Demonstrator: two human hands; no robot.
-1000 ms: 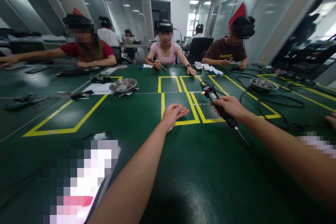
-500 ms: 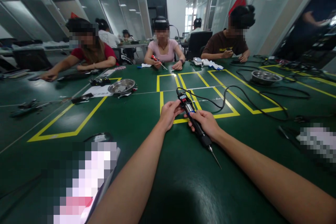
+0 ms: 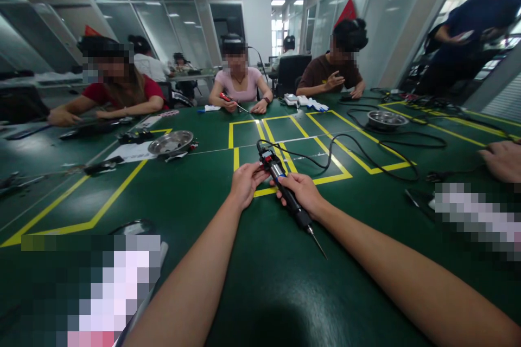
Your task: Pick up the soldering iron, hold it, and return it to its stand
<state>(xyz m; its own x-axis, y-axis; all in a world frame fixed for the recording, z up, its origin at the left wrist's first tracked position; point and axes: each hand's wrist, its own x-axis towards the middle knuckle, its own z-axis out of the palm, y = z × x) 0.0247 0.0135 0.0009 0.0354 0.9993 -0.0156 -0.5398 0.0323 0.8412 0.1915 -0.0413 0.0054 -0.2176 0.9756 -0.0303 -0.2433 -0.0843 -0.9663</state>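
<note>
My right hand [image 3: 300,191] is wrapped around the dark barrel of an electric screwdriver [image 3: 293,203], which has a silver collar and a blue band. Its long thin bit points down toward me and to the right, over the green table. At the tool's far end, by the red switch and the cable outlet, my left hand [image 3: 246,184] touches it with the fingertips. Those fingers are partly bent, and their undersides are hidden. From that end a black cable [image 3: 329,154] loops away to the right.
Yellow tape outlines [image 3: 342,175] mark the green table [image 3: 260,293]. Metal bowls [image 3: 171,143] [image 3: 386,119] stand left and right. Loose tools [image 3: 103,165] lie at left. Several people sit opposite, one holding a red-handled screwdriver [image 3: 232,100]. Another person's hand [image 3: 504,160] rests at the right edge.
The view has turned slightly right, so the scene sits further left. Another person's hand has appeared at the right edge. Both my hands keep their places on the electric screwdriver.
</note>
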